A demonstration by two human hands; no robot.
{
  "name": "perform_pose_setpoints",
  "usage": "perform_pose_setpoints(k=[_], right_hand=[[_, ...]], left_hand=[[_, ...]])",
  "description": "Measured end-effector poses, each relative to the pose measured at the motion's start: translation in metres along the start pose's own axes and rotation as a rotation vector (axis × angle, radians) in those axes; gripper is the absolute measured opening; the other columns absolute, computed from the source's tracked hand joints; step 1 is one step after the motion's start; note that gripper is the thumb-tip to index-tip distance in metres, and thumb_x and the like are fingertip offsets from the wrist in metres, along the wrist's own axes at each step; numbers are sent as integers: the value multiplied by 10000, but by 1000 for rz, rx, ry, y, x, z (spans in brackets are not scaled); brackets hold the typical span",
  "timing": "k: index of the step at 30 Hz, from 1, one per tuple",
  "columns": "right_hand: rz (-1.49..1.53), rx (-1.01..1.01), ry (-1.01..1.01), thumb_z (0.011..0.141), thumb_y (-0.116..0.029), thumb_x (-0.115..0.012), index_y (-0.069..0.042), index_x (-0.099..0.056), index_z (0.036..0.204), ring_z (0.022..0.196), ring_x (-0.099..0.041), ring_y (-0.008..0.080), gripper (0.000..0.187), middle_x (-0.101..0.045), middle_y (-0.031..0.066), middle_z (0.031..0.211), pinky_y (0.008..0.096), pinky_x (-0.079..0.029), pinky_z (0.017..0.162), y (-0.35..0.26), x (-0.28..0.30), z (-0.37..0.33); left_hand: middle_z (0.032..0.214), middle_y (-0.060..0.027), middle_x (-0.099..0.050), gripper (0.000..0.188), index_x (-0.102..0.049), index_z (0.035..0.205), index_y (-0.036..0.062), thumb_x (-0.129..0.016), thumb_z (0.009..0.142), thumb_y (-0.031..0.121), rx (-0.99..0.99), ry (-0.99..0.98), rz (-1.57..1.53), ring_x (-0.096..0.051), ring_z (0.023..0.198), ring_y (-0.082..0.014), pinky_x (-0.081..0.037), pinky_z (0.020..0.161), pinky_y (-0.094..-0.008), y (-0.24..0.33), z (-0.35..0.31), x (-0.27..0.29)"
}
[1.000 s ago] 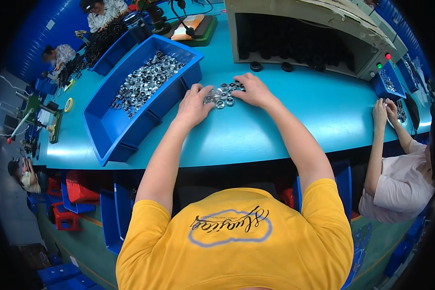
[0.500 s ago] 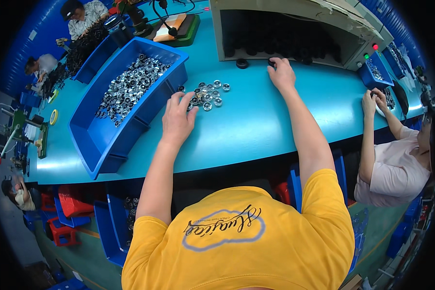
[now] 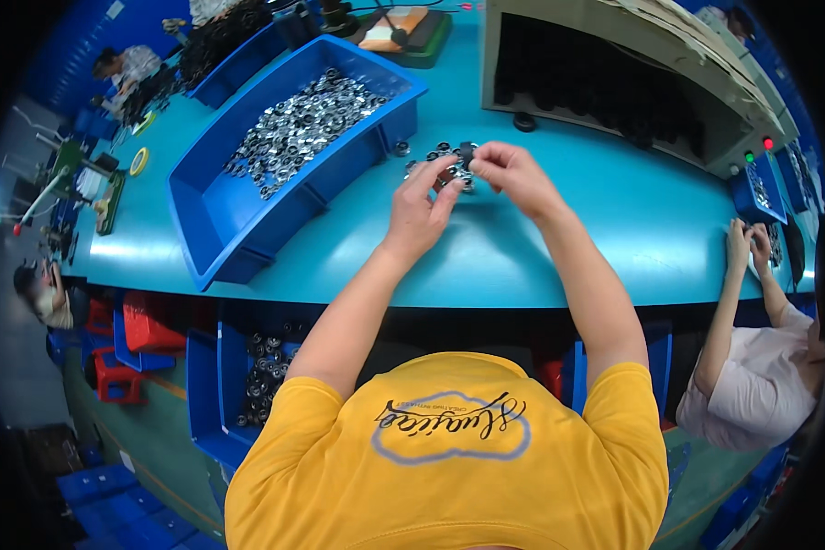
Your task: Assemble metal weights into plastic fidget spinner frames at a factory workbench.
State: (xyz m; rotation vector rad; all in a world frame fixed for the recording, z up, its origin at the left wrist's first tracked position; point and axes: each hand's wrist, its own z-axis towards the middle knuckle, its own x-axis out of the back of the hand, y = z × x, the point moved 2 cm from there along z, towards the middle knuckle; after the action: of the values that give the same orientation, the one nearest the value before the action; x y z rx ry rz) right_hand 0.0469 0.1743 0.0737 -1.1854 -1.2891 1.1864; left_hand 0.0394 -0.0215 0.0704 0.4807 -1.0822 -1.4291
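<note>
My right hand (image 3: 520,181) pinches a small black round part (image 3: 467,152) between thumb and fingertips, above a loose pile of small clear-and-silver wheels (image 3: 445,148) on the bench. Close beside it, my left hand (image 3: 416,213) curls thumb and fingers together at the near side of the pile. What those fingers hold is hidden among the wheels. To the left, a big blue bin (image 3: 209,240) contains many more such wheels (image 3: 312,124). One lone wheel (image 3: 401,148) rests between bin and pile.
A grey box-shaped machine (image 3: 491,55) with a dark opening full of black parts stands at the back right. One black round part (image 3: 523,122) lies before it. A co-worker's hands (image 3: 748,240) work at the right, near a small blue bin (image 3: 759,194). Yellow tape (image 3: 138,162) lies far left.
My right hand has come from the machine's opening to the pile, carrying a black round part. My left hand stays by the wheels, now closer to the right. The view has shifted.
</note>
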Motion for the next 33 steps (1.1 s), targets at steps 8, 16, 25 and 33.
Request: perform_pose_setpoints(k=[8,16,25,33], right_hand=[[237,14,-51,928,-263,-789,-99,-699,942,683,-489,54,188,-602,-60,779,222,-389,612,17,-34,-10],[290,-20,-148,911,-249,-805,-104,-695,930,660,-492,46,183,-600,-67,760,227,-390,591,31,-30,-11],[183,34,-179,941,-233,-775,-107,-658,933,655,-471,30,172,-560,-81,744,222,-361,569,27,-32,-13],[146,168,-146,945,-220,-772,-89,-644,968,677,-464,13,185,-546,-92,755,216,-363,569,12,-45,-19]], left_hand=[[894,-47,-664,159,-727,1054,-7,-764,917,65,54,-17,-237,-632,798,-139,-504,689,-277,-23,-9,11],[838,4,-640,149,-738,972,45,-814,898,151,364,-193,-696,-596,704,-99,-475,609,-245,-42,-14,11],[872,-7,-671,182,-714,1016,57,-809,905,166,406,-168,-826,-606,712,-108,-496,618,-259,-56,-19,10],[876,-14,-687,176,-714,1020,53,-803,910,158,445,-125,-926,-614,720,-115,-505,630,-287,-60,-20,13]])
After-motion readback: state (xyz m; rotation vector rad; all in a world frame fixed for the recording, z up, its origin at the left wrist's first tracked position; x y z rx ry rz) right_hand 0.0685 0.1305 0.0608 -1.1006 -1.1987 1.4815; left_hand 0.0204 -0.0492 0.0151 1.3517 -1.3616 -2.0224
